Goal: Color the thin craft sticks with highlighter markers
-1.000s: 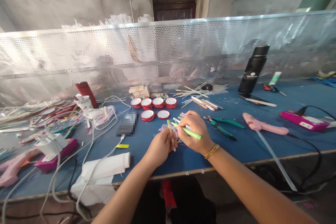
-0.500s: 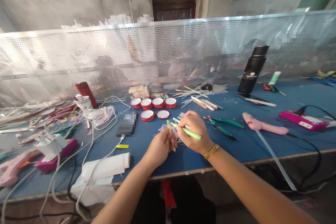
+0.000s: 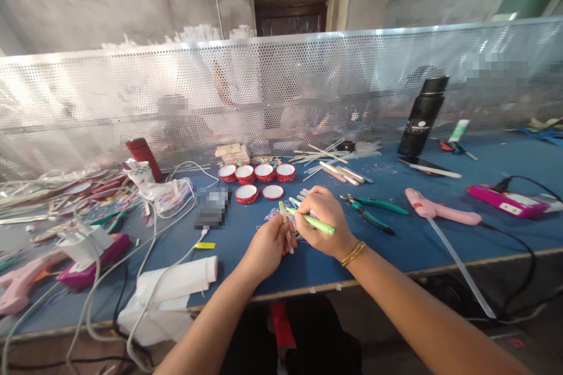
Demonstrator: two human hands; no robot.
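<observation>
My right hand (image 3: 323, 220) is closed round a bundle of thin pastel sticks, the longest a light green stick (image 3: 313, 221) jutting out to the right over my knuckles. Beside it, my left hand (image 3: 267, 246) pinches one pale stick (image 3: 285, 224) upright, touching the bundle's left end. Both hands hover just over the blue table (image 3: 396, 246), above a small heap of thin coloured loops. Several red-rimmed round caps (image 3: 257, 179) lie just beyond the hands.
Green-handled pliers (image 3: 373, 211) and a pink glue gun (image 3: 440, 211) lie right of my hands. A black bottle (image 3: 423, 116) stands by the perforated metal screen (image 3: 281, 94). White cables, a white roll (image 3: 176, 284) and another pink glue gun (image 3: 20, 284) crowd the left side.
The hands stay together over the same spot, shifted very slightly left; the sticks remain gripped.
</observation>
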